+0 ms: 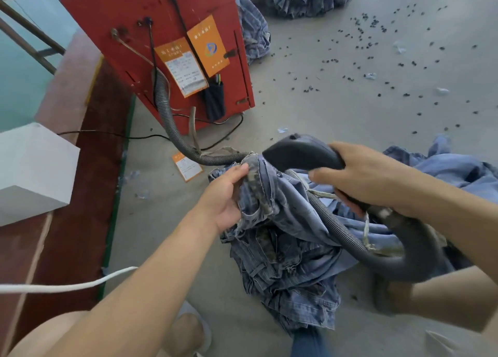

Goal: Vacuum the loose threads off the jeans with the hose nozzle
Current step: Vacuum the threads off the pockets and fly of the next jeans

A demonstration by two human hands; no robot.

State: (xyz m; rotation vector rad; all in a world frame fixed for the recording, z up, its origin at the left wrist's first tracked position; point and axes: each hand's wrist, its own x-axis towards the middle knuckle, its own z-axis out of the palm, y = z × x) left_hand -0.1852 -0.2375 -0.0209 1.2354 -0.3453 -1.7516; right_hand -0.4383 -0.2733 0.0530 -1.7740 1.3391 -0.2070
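Faded blue jeans (283,222), frayed and crumpled, gripped by left hand (225,195); right hand (369,178) holds black nozzle (299,151).

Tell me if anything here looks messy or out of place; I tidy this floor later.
Yes. Small dark bits lie scattered over the grey floor at upper right, with a few pale scraps among them. An orange tag lies loose on the floor beside the hose.
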